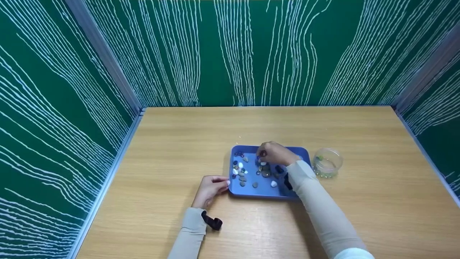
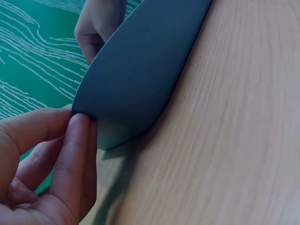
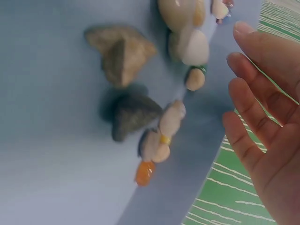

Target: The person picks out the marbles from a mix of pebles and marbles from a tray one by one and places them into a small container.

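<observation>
My left hand (image 1: 210,190) pinches the near left corner of a shallow blue tray (image 1: 260,191) between thumb and fingers; the left wrist view shows the fingertips on its rim. Over the tray's far half is my right hand (image 1: 276,154), its fingers bent down toward the stones. In the right wrist view its fingers are spread loosely, with nothing visible between them and the thumb out of sight. Below them lie a tan stone (image 3: 123,56), a dark grey stone (image 3: 133,115) and a small orange stone (image 3: 145,173). A white pebble (image 1: 274,183) lies near the tray's front.
Right of the tray stands a round clear plastic container (image 1: 327,162) with glassy beads in its bottom. The wooden table (image 1: 179,144) is bordered by green panels (image 1: 215,54) with white lines. My right forearm (image 1: 323,212) crosses the tray's right side.
</observation>
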The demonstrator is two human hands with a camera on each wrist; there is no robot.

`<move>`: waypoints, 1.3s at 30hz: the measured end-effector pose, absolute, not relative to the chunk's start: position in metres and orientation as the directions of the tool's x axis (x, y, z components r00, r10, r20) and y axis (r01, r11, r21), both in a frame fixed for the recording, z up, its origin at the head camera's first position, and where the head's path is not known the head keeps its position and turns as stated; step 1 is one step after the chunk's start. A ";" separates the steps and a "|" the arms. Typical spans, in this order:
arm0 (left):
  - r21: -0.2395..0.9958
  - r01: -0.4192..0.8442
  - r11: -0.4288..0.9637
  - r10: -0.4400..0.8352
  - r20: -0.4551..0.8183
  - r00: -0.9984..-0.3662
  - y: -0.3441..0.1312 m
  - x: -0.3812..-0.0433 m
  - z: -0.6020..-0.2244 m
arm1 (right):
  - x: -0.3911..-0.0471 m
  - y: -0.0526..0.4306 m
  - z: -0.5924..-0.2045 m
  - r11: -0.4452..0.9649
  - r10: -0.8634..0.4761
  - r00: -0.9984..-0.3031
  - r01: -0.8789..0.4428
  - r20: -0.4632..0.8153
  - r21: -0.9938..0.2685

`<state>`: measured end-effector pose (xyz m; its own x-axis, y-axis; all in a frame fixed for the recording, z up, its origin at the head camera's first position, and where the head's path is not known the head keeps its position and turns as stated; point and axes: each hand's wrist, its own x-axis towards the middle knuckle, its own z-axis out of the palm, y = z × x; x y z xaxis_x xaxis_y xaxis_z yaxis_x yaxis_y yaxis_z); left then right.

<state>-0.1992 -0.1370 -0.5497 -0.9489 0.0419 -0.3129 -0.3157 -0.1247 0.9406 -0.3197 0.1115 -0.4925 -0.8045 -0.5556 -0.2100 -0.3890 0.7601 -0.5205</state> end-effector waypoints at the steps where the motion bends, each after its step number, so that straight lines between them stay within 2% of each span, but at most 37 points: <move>1: 0.940 -0.317 -0.128 0.042 -0.314 -0.949 -0.137 -0.199 -0.550 | -0.319 0.113 -0.491 0.760 -0.556 -0.806 -0.392 -0.205 -0.519; 9: 0.935 -0.315 -0.161 0.060 -0.309 -0.949 -0.138 -0.199 -0.551 | -0.318 0.131 -0.483 0.735 -0.571 -0.809 -0.427 -0.141 -0.526; 14: 0.933 -0.325 -0.156 0.054 -0.321 -0.946 -0.138 -0.199 -0.552 | -0.317 0.142 -0.478 0.755 -0.538 -0.826 -0.381 -0.171 -0.534; 23: 0.927 -0.340 -0.161 0.054 -0.336 -0.940 -0.138 -0.199 -0.551 | -0.316 0.162 -0.474 0.735 -0.531 -0.834 -0.364 -0.152 -0.571; 33: 0.932 -0.330 -0.153 0.051 -0.326 -0.944 -0.137 -0.199 -0.550 | -0.313 0.179 -0.468 0.763 -0.490 -0.858 -0.337 -0.154 -0.551; 39: 0.936 -0.326 -0.130 0.051 -0.322 -0.945 -0.137 -0.200 -0.552 | -0.313 0.190 -0.468 0.777 -0.494 -0.859 -0.366 -0.136 -0.513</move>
<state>-0.2001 -0.1367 -0.5519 -0.9453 0.0512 -0.3221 -0.3261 -0.1302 0.9363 -0.3128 0.1901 -0.4685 -0.8588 -0.4941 -0.1355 -0.3660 0.7767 -0.5127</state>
